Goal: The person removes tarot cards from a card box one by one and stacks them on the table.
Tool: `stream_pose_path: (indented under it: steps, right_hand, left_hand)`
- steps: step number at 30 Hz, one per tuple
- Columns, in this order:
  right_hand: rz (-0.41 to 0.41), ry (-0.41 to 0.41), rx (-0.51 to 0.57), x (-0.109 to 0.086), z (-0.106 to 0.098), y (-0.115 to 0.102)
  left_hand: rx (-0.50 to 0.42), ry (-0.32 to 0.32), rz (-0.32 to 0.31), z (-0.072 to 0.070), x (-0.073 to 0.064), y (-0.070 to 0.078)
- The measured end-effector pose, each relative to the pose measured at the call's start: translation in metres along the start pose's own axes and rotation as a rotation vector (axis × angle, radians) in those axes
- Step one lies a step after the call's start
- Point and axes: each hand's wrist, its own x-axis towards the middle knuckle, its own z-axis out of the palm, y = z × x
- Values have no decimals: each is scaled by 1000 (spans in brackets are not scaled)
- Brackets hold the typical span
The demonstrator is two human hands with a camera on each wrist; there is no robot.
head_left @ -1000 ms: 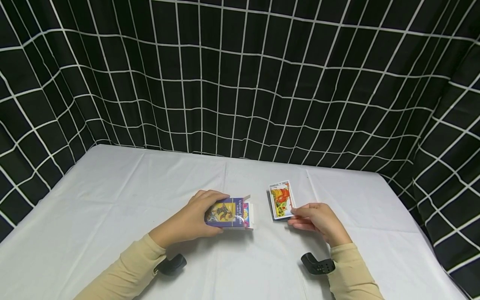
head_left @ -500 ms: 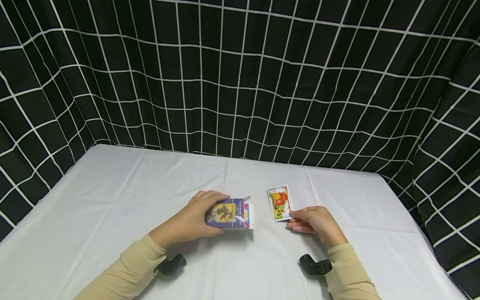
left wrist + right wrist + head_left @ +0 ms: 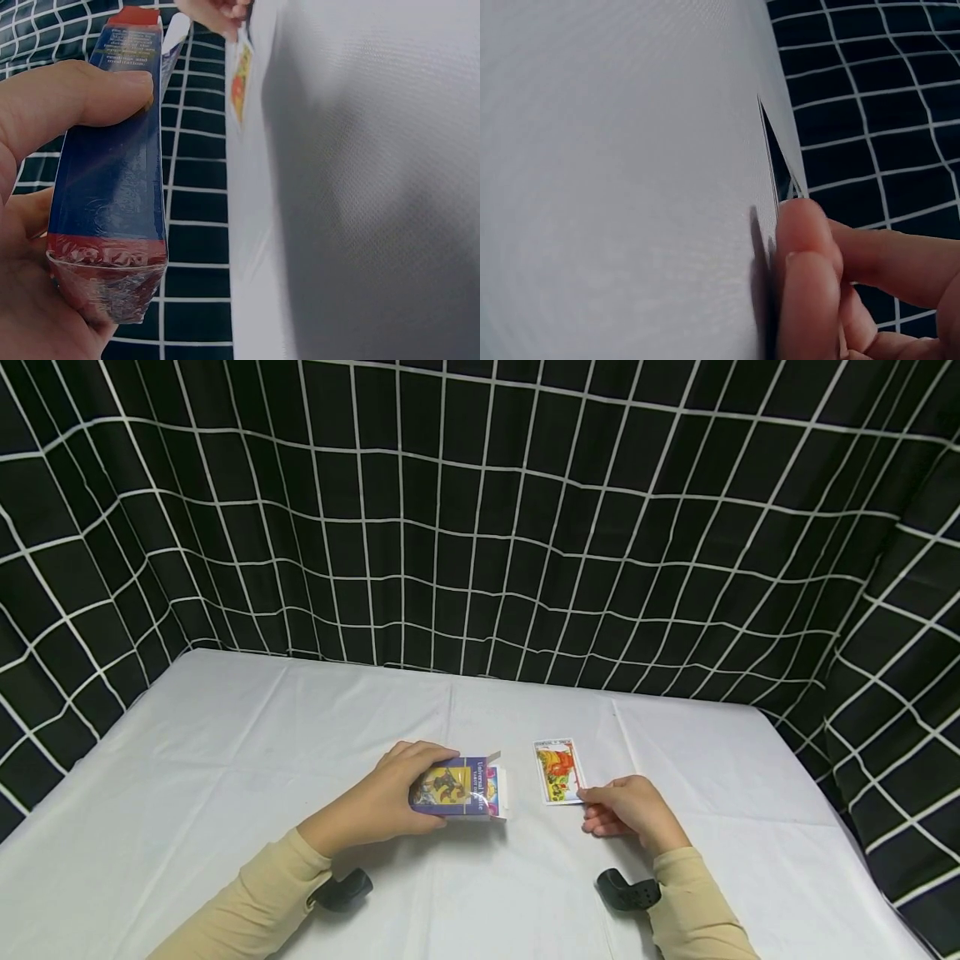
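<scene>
My left hand [image 3: 375, 797] grips a purple-blue tarot card box [image 3: 450, 787] round its closed end, above the table. In the left wrist view the thumb [image 3: 112, 94] lies along the blue side of the box. The box's flap end points right and stands open, showing a pink-and-blue picture inside. To its right, my right hand [image 3: 637, 810] pinches the lower right corner of a tarot card [image 3: 557, 768], picture side up. In the right wrist view that card [image 3: 777, 165] is seen nearly edge-on, slightly tilted, one edge close to the cloth. Whether another card lies under it, I cannot tell.
A white cloth [image 3: 225, 735] with fold creases covers the table. Black curtain [image 3: 420, 527] with a white grid hangs behind and at both sides. Each wrist wears a black camera mount, the left mount [image 3: 345, 891] and the right mount [image 3: 626, 891].
My right hand has come slightly lower and nearer with the card, and the card now lies flatter to the table. The left hand and box have stayed in place.
</scene>
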Motion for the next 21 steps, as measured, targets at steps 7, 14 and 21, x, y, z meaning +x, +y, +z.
stream_pose_path:
  steps: [7, 14, 21]
  right_hand:
    - [11, 21, -53, 0, 2, 1]
    - [17, 50, -120, -1, 4, 1]
    - [22, 70, -149, -2, 6, 0]
  left_hand:
    - [3, 1, 8, 0, 0, 0]
    - [3, 1, 3, 1, 0, -1]
    - [7, -2, 4, 1, 1, -1]
